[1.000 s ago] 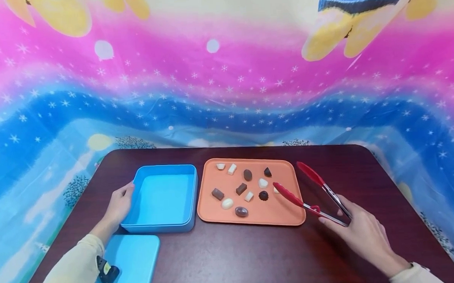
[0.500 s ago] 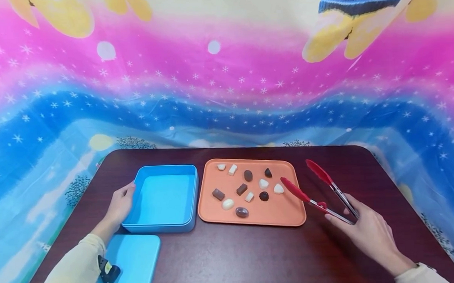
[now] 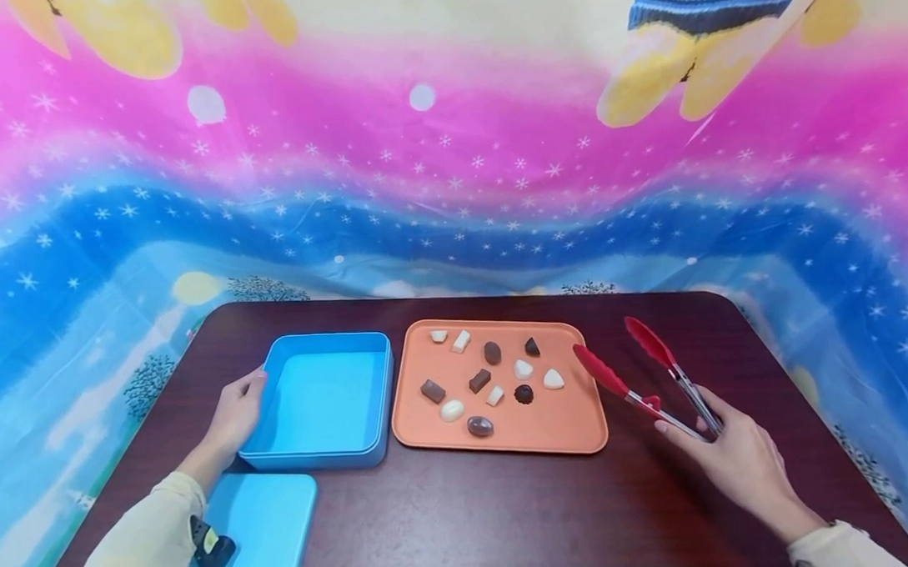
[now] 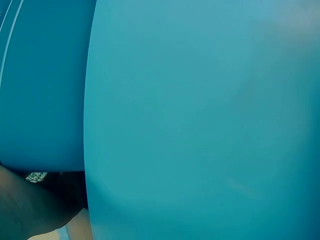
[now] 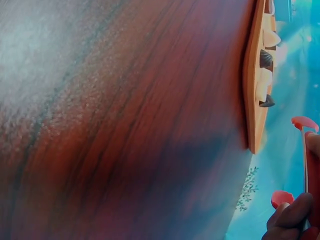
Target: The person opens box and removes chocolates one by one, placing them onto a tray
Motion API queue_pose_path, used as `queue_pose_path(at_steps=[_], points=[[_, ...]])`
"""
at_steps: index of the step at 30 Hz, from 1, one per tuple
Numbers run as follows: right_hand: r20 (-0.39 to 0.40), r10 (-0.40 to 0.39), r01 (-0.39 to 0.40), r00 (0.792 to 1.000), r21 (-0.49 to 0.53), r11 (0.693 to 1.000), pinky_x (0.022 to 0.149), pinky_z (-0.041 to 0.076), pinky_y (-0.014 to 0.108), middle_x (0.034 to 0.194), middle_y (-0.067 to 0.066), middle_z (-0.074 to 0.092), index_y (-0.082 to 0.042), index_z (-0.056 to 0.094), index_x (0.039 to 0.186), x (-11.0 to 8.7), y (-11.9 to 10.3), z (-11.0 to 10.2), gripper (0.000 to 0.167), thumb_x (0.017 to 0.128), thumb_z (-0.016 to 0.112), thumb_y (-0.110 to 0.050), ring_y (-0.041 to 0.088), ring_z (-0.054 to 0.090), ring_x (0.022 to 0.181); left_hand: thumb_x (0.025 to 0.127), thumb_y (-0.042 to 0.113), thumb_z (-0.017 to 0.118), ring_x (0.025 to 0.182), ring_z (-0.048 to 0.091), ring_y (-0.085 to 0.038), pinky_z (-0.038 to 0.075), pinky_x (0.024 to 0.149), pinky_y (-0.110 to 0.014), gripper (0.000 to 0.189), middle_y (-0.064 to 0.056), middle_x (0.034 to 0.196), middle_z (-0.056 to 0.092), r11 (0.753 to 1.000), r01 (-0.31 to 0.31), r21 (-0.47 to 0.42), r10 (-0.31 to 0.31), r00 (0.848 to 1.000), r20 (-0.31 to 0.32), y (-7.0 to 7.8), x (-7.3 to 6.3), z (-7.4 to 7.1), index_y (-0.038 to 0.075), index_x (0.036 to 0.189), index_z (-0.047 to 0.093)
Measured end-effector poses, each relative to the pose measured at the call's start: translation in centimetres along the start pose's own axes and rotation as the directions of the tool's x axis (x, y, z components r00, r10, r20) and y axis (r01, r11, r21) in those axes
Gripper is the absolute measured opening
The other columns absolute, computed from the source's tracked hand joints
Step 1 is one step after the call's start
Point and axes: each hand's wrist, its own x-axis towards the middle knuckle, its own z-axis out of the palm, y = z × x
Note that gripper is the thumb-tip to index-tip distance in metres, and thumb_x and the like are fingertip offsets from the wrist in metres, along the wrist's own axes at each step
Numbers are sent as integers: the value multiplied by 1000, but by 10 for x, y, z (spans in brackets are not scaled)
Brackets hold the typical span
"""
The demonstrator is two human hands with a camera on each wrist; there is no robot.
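My left hand [image 3: 236,412] grips the left wall of an open blue box [image 3: 389,394], its thumb at the rim. In the left wrist view, blue plastic fills most of the picture and the hand [image 4: 30,207] shows at lower left. My right hand [image 3: 745,457] holds metal tongs with red tips [image 3: 651,343], spread apart above the right edge of an orange tray [image 3: 534,427]. On that tray lie several chocolate-like pieces: a dark fluted one [image 3: 524,394], a brown oval [image 3: 480,426], a white triangular one [image 3: 552,379] and others. Nothing sits between the tong tips.
A blue lid [image 3: 275,523] lies on the dark brown table [image 3: 462,517] in front of the box, partly under the left forearm. A colourful patterned cloth [image 3: 451,192] hangs behind and around the table.
My right hand has drawn the tongs rightward, away from the pieces, uncovering the white triangular one. The left hand stays at the box, and the pieces have not moved.
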Motion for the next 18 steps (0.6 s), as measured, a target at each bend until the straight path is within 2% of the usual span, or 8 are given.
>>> queue_pose_path(at_steps=[9,18], points=[[40,47,-48,998,9,999,48,22,27,72,0,46,-11,56,134,4,12,3,71,85,74,-59,10,34,55,111,44,15,155,10,-49,16,125,-65,69,-28,167,12,1000,4,7,-4,1000,12,0,2,0,-4,159,11],[70,67,-69,995,28,997,51,24,26,69,0,44,-8,57,132,11,25,5,71,87,71,-60,10,37,58,111,44,15,155,11,-48,16,125,-64,68,-28,167,13,1000,6,11,-7,1000,11,1,2,0,-4,159,11]])
